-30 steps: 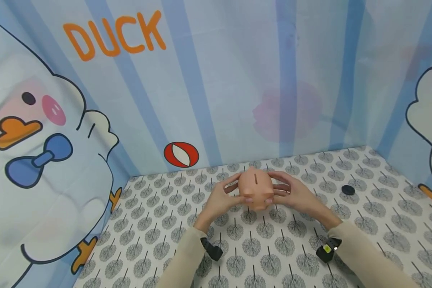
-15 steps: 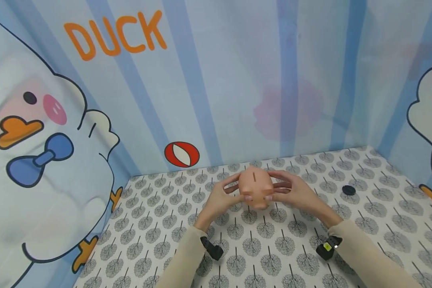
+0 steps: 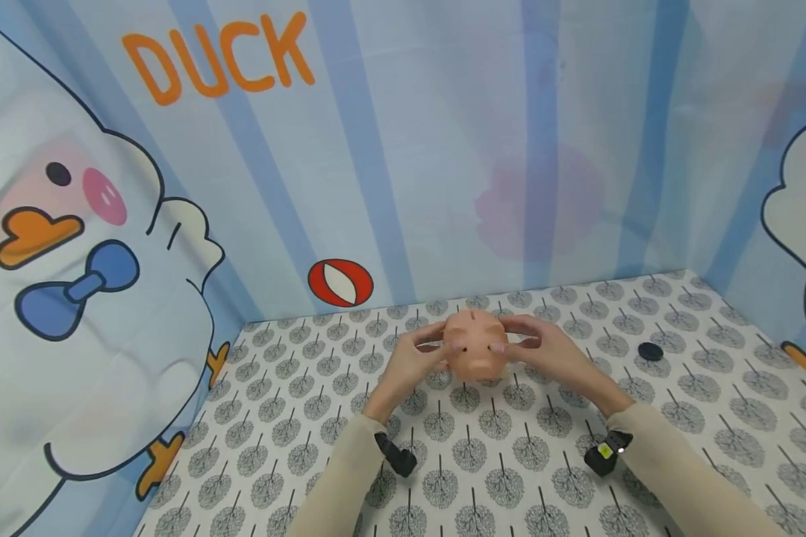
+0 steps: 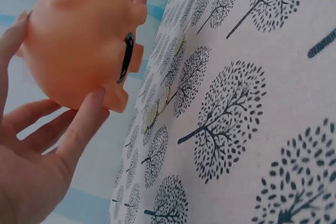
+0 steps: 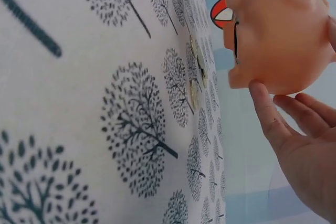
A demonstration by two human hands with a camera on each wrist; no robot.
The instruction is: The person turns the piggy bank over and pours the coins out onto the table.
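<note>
Between my two hands hangs a peach-coloured piggy bank, snout toward me, with the coin slot at its top. My left hand grips its left side, the thumb by the face. On the other side my right hand holds it in the same way. Both wrist views show the bank raised off the cloth, and a dark-rimmed opening in its underside, between the feet. Several gold-coloured coins lie on the cloth below; they also show as coins in the right wrist view.
A black round cap lies on the tree-print tablecloth, to the right of the hands. Behind the table hangs a blue striped curtain with printed ducks. Black wrist cameras sit at the cuffs.
The piggy bank has tipped back, so its face and snout now point more toward me and the slot has moved to the far top edge. Both hands have kept their hold.
</note>
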